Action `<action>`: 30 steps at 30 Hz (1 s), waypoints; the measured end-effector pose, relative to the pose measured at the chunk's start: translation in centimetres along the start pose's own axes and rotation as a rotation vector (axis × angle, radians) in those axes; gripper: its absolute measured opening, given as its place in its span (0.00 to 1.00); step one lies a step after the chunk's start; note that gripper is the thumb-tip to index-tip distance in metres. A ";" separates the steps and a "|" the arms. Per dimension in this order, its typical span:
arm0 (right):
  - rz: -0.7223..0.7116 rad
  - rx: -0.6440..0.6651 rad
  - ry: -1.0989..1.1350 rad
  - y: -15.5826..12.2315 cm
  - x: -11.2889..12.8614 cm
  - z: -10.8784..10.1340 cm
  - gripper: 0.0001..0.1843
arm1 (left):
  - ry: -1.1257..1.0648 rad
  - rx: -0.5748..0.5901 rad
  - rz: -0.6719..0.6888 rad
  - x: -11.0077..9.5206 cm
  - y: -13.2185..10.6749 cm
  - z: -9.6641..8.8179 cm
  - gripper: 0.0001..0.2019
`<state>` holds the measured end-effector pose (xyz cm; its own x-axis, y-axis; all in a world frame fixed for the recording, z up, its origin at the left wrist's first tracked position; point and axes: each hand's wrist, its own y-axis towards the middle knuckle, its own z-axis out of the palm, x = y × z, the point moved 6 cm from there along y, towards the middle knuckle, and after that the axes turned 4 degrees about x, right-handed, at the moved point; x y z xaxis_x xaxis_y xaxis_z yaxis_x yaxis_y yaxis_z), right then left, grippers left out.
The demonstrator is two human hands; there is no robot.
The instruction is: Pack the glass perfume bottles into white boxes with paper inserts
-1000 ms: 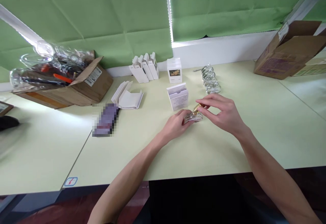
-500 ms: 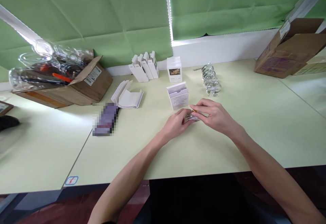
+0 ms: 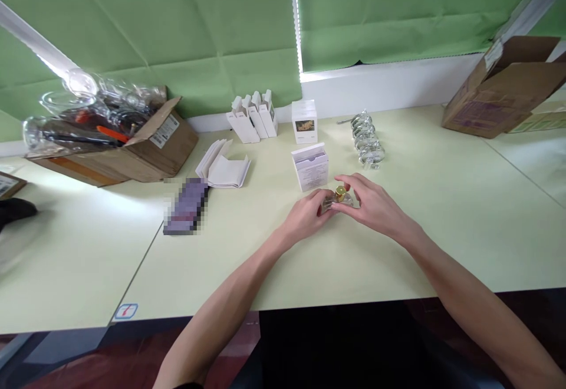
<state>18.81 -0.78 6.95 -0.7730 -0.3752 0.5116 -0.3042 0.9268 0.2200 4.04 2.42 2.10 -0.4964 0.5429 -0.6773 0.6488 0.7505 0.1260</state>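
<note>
Gold cap (image 3: 340, 193) now sits on the neck of the small glass bottle (image 3: 338, 201); a second ago it was in the right hand's fingers, clear above the bottle. The left hand (image 3: 306, 218) grips the bottle's left side, and the right hand (image 3: 370, 201) curls around its right side, fingertips at the cap (whether the cap is fully seated cannot be told). The bottle stands on the worktop (image 3: 398, 247), just in front of the open white carton (image 3: 310, 167). Bare surface lies to the right and toward the near edge; the row of glass bottles (image 3: 367, 138) stands behind, apart.
</note>
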 end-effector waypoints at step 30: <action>-0.032 -0.230 0.411 -0.5 0.6 -3.6 0.15 | -0.043 -0.364 0.141 1.9 1.1 -6.5 0.15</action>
<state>20.47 -1.52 10.12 -0.4664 -0.4206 0.7782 -0.1572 0.9051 0.3951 0.08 6.71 5.66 -0.3871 0.6398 -0.6639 0.4577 0.7584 0.4640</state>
